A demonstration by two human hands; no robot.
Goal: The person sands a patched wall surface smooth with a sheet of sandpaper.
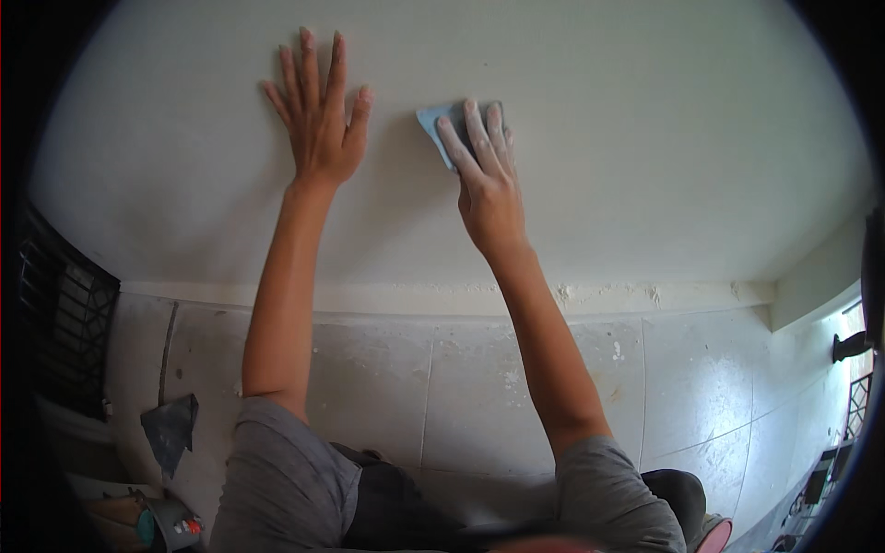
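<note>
My left hand [320,128] lies flat on the pale wall [588,193], its fingers spread, with nothing in it. To its right, my right hand [489,173] presses a bluish-grey sheet of sandpaper [435,123] to the wall, the fingers lying over the sheet. Whitish dust coats the fingers of my right hand. The sheet's left corner sticks out beyond the fingers, and the thumb is mostly hidden.
Below the wall runs a baseboard [359,298] with chipped patches, then a tiled floor [477,387] with white spots. A dark torn sheet [171,430] lies at left, near a bucket [173,522] with things in it. A dark metal grille [76,304] stands far left.
</note>
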